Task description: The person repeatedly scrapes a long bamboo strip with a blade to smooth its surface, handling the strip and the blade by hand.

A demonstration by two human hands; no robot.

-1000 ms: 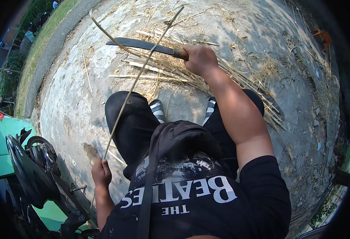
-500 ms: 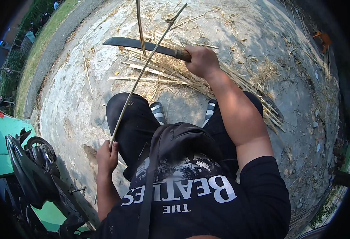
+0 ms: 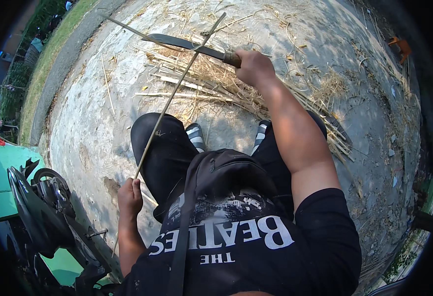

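My right hand (image 3: 256, 68) is closed round the wooden handle of a machete (image 3: 210, 51), its dark blade pointing left above the ground. In my left hand (image 3: 130, 198), beside my left knee, is the lower part of a long, thin bamboo stick (image 3: 164, 107). The stick slants up and to the right, crossing the blade near its middle. A thin bamboo strip (image 3: 122, 23) runs from the upper left toward that crossing, bending along the blade. Whether it is still joined to the stick I cannot tell.
Split bamboo strips (image 3: 191, 85) and pale shavings (image 3: 221, 74) are heaped beyond my feet. A parked motorcycle (image 3: 41, 207) stands at the left. An orange object (image 3: 400, 48) is at the far right. A black bag (image 3: 221, 172) lies against my front.
The thin strip, upright before, has swung down to the left. My right hand and the machete have shifted slightly right, and the blade tip has risen. My left hand stays nearly in place.
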